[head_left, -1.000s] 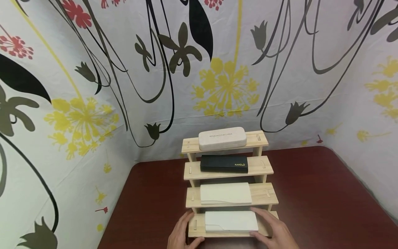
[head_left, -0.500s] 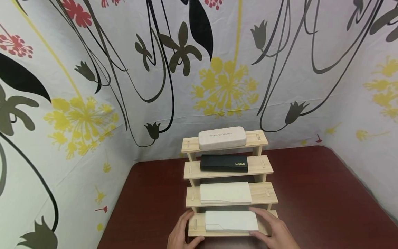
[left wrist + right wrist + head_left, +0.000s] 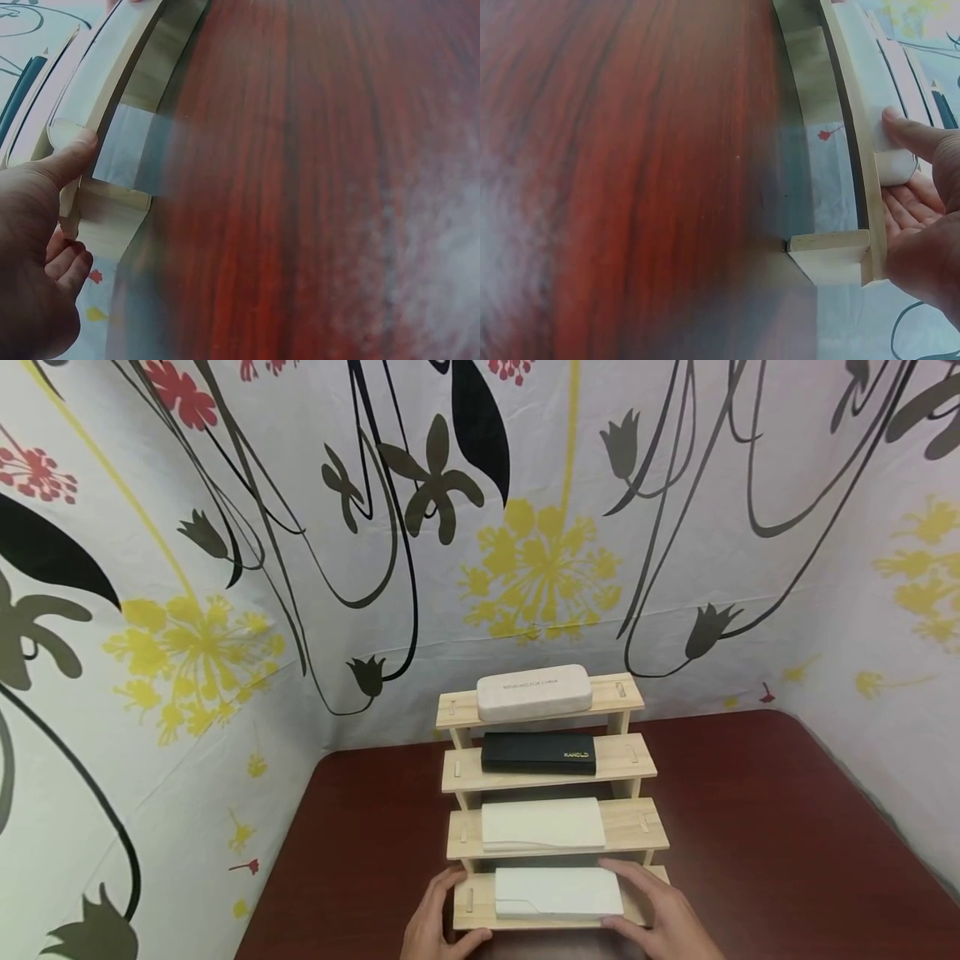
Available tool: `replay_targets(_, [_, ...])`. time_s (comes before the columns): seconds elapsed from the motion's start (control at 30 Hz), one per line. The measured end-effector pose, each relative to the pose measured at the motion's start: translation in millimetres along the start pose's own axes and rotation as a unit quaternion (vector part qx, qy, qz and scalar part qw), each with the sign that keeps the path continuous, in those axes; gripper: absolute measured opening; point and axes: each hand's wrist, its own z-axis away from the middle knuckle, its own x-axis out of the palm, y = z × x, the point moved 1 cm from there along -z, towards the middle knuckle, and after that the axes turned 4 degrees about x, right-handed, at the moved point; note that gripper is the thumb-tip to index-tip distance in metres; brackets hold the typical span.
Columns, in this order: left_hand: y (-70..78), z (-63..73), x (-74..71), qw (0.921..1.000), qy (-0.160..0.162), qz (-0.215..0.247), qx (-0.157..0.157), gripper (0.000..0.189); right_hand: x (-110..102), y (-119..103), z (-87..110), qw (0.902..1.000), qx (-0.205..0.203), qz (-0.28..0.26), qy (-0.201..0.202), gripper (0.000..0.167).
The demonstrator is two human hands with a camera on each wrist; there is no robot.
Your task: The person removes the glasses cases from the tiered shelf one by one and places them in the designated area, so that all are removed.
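Note:
A stepped wooden rack [image 3: 457, 839] has a case on each tier. On the lowest tier lies a white glasses case [image 3: 555, 892]. My right hand [image 3: 667, 914] holds this case at its right end, thumb [image 3: 900, 127] on its near side and fingers behind it. My left hand [image 3: 437, 920] grips the left end of the lowest shelf [image 3: 472, 902]; its thumb [image 3: 75, 154] is at the front edge and the other fingers are around the end. Above sit a cream glasses case [image 3: 543, 825], a black case [image 3: 538, 753] with gold lettering, and a pale printed case [image 3: 534, 693] on top.
The rack stands on a dark red-brown wooden table [image 3: 360, 843]. A white cloth [image 3: 420, 635] with a flower print hangs behind the table and along both sides. The table's back edge runs close behind the top tier.

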Motion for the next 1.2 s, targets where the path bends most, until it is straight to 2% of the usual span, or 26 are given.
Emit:
replay_targets(0.13, [-1.1,0.1,-0.4,0.9997,-0.002,0.02,-0.012,0.078,-1,0,0.6,0.9999,0.012,-0.001,-0.005,0.082])
replay_targets(0.33, [-6.9,-0.5,-0.2,0.999,0.003,0.044,0.004,0.077,-2,-1,0.1,0.9998,0.019,0.002,-0.011,0.082])
replay_targets(0.63, [-15.7,-0.9,-0.9,0.9892,-0.022,0.145,-0.005,0.075,-3,1,-0.6,0.9995,0.029,-0.005,-0.009,0.079])
replay_targets(0.9, [-22.7,-3.7,0.6,0.9847,-0.015,0.166,0.051,0.076,-4,2,-0.4,0.9991,0.038,0.002,-0.02,0.079])
replay_targets(1.03, [-24.6,-4.1,-0.5,0.9807,-0.02,0.188,0.051,0.076,-4,2,-0.5,0.9993,0.032,0.0,-0.018,0.079])
replay_targets(1.13, [-25.7,-4.9,-1.8,0.9769,-0.026,0.202,0.063,0.075,-3,4,-0.2,0.9997,0.022,-0.005,-0.012,0.079])
replay_targets(1.2, [-27.7,-6.0,-2.1,0.9733,-0.026,0.21,0.089,0.076,-3,4,0.0,0.9998,0.017,-0.007,-0.011,0.08])
